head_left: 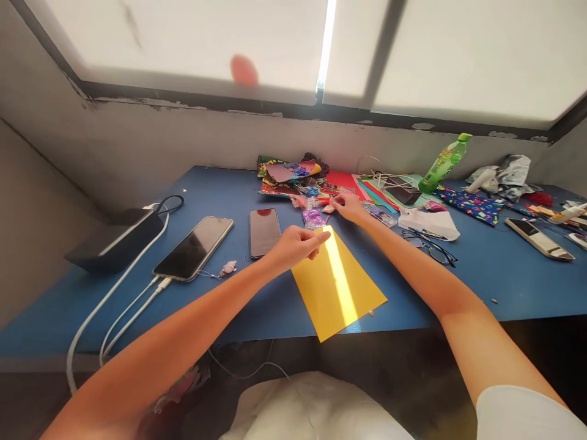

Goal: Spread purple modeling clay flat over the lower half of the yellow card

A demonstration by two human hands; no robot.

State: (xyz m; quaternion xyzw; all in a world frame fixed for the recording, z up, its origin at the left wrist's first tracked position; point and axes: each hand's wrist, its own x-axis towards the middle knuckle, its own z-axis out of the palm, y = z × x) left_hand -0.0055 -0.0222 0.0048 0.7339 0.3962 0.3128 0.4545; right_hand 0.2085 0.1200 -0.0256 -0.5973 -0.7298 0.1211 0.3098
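A glossy yellow sheet of paper [337, 287] lies on the blue table [504, 269], its near corner hanging over the front edge. My left hand [297, 243] rests on the sheet's far corner, fingers curled and pinching it. My right hand [347, 205] reaches further back to the edge of a pile of coloured papers and small packets [298, 177]. Its fingers are closed on a small pale item I cannot make out.
Two phones [195, 247] [264, 231] lie at the left, one on a white cable, beside a black box [114, 239]. Glasses [431, 247], a white cloth [428, 223], a green bottle [444, 162], patterned fabric [470, 205] and a white device [539, 238] lie to the right.
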